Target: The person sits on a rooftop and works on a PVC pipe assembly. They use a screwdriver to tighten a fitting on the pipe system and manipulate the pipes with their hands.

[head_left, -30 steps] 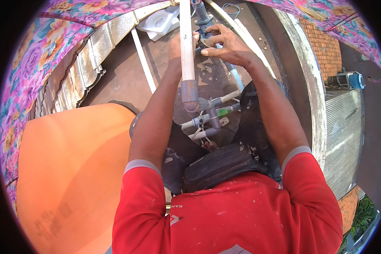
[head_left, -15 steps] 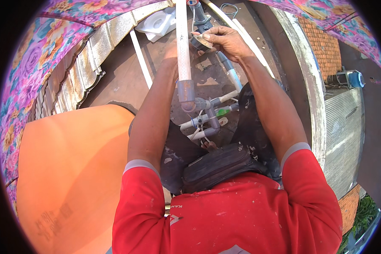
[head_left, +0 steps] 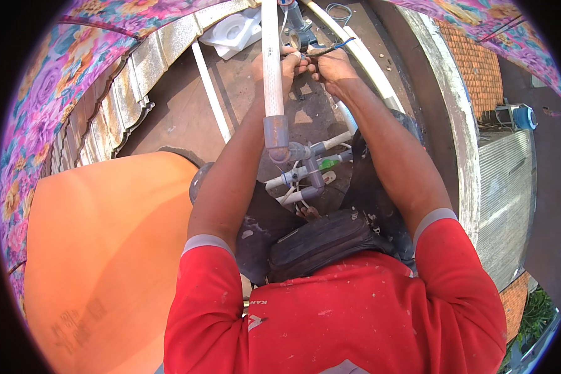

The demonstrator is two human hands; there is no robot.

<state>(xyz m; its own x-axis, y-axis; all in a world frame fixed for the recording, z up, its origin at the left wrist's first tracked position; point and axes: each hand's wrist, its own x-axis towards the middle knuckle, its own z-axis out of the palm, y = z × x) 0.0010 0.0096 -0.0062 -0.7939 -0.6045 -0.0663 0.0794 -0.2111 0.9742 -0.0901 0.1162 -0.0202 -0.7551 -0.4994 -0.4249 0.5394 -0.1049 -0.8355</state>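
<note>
Both hands meet at the top middle, in front of grey pump-like fittings point(head_left: 299, 25). My left hand point(head_left: 288, 70) is partly behind a white upright pipe point(head_left: 272, 62); its fingers are closed in a pinch at the near end of dark wires point(head_left: 330, 50) with a blue strand. My right hand point(head_left: 333, 67) is closed at the same wires, which stick out over its knuckles. A round dark piece with a tan face point(head_left: 298, 41) sits just above the left fingertips. Whether the left hand also holds it, I cannot tell.
Grey elbows and joined pipes point(head_left: 299, 165), one with a green mark, lie between my knees. A large orange tank point(head_left: 106, 237) stands at left. White foam packing point(head_left: 230, 32) and a loose white pipe point(head_left: 210, 93) lie ahead. A pale wall edge point(head_left: 461, 124) runs along the right.
My right hand no longer holds the round dark piece up and has turned lower, to the wires. My left hand has come out from behind the pipe, and the wires now show.
</note>
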